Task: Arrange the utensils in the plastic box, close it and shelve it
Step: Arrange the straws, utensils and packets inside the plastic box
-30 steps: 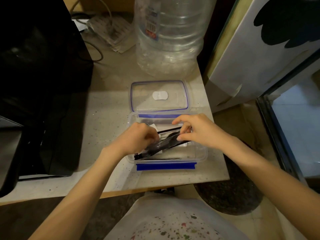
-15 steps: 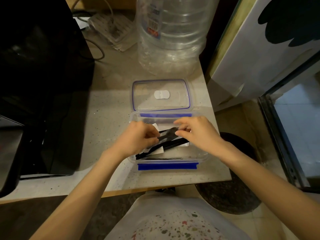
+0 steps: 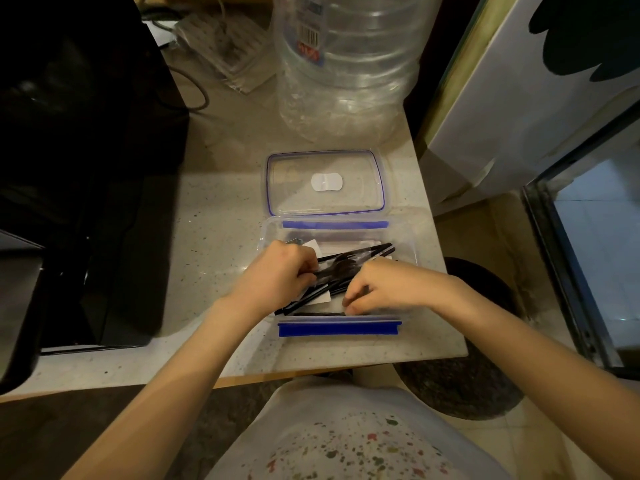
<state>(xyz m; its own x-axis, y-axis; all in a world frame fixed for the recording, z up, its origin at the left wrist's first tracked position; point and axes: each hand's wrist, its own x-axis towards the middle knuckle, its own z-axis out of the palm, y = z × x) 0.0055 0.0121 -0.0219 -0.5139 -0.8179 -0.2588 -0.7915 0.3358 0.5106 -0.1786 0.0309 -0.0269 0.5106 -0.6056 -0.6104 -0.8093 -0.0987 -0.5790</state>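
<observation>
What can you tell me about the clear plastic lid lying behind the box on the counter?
The clear plastic lid with a blue seal line lies flat on the speckled stone counter, off the clear plastic box with blue clips and just behind it. It is rectangular with rounded corners, see-through, with a white patch at its centre. A blue strip runs along its near edge, against the box's far rim. Neither hand touches it. A large clear water bottle stands behind it.

Both bare forearms reach forward and converge, wrists angled inward. The left hand (image 3: 277, 275) is curled, knuckles up, fingers closed in a grip. The right hand (image 3: 384, 289) bends downward, fingertips (image 3: 349, 304) pinched low beside it.
</observation>
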